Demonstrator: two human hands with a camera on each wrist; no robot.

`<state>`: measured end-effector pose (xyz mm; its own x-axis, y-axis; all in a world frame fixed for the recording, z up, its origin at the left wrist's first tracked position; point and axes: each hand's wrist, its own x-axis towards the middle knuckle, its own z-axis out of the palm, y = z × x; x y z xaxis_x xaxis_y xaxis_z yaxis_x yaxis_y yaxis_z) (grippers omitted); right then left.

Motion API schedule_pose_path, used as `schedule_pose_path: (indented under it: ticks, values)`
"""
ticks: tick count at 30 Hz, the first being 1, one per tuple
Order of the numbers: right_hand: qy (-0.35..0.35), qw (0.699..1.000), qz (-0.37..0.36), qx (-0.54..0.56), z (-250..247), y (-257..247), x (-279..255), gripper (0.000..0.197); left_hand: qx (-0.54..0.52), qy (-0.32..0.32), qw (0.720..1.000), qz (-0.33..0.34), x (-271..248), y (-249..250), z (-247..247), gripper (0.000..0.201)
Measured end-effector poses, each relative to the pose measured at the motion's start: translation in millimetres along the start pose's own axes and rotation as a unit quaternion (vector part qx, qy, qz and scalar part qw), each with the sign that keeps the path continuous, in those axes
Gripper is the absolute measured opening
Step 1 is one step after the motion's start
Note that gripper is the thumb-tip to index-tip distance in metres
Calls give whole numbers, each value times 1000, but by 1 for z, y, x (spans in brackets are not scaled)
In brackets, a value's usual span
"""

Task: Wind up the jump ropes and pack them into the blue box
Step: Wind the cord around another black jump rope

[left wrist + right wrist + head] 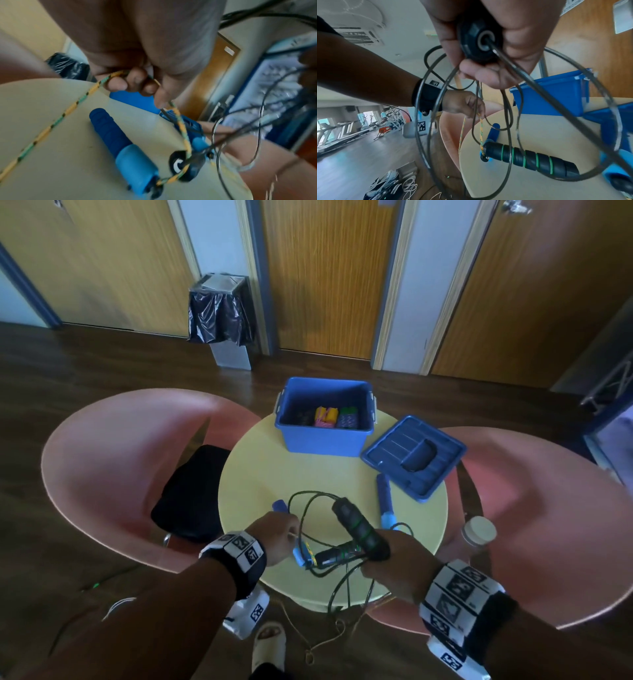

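My right hand [394, 558] grips one black handle with green rings [358, 527], lifted off the yellow table [260, 460]; its butt end [480, 39] shows between my fingers. Thin black cable [426, 121] hangs from it in loose loops. The second black handle [531, 159] lies on the table. My left hand [279, 534] pinches a yellow-green braided rope [72, 108], which runs to a blue handle [123, 147] lying beside it. Another blue handle [385, 498] lies near the lid. The blue box [325, 436] stands open at the back with wound ropes inside.
The blue lid [414, 458] lies right of the box. Pink chairs [113, 460] flank the table, the left one holding a black bag [190, 491]. A capped bottle [478, 534] stands at the right. Rope trails off the front edge to the floor [329, 642].
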<state>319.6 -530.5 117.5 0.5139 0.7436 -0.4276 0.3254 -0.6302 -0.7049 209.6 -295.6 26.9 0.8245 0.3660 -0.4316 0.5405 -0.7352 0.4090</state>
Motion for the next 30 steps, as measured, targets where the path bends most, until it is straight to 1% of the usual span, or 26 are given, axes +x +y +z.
schedule_pose_path:
  ticks: [2,4,5,7,8,10,11,12,13,14,15,16,17,19,20,23,26,28,30]
  values:
    - [11,1000,5,25,-2,4,-1,11,47,-1,999,-8,-6,6,-1,20]
    - [19,998,-5,53,-3,5,-3,18,38,18,999,-27,-8,8,1,27]
    - [23,997,-11,73,-3,5,-3,23,0,21,999,-39,-8,10,2,30]
    - [26,994,-19,107,-5,4,-2,32,-74,20,996,-43,-7,12,8,38]
    - [20,993,-20,116,-5,4,-1,31,-93,10,995,-34,-3,12,11,37]
    - [4,993,-23,117,-4,2,0,23,-124,1,992,-17,5,16,15,27]
    - [-6,993,-24,112,-3,2,1,18,-131,2,991,-6,9,19,15,24]
    - [-17,994,-26,106,-2,1,1,13,-132,5,991,5,13,23,15,23]
    - [-28,994,-29,101,-1,1,1,10,-135,8,991,16,17,28,15,27]
    - [-36,994,-28,96,1,1,1,9,-133,8,991,22,22,32,17,31]
    - [-41,995,-25,92,3,1,2,9,-125,0,992,24,26,36,20,27]
    - [-44,995,-21,90,4,0,3,9,-111,-12,994,17,29,40,20,15]
    - [-43,995,-16,89,5,1,5,12,-104,-27,994,14,33,43,22,10]
    - [-35,995,-5,92,7,5,8,20,-82,-64,994,13,44,44,29,27]
    - [-27,995,-2,97,8,7,9,25,-54,-88,995,16,46,48,29,32]
    - [1,992,-2,128,10,12,13,30,20,-133,990,31,52,57,29,38]
    - [14,990,-1,137,12,15,13,31,31,-164,986,20,57,60,37,37]
    - [10,991,-1,131,13,15,11,30,17,-168,986,6,56,63,40,36]
    - [12,992,1,124,15,17,12,31,-9,-129,991,-15,55,60,39,29]
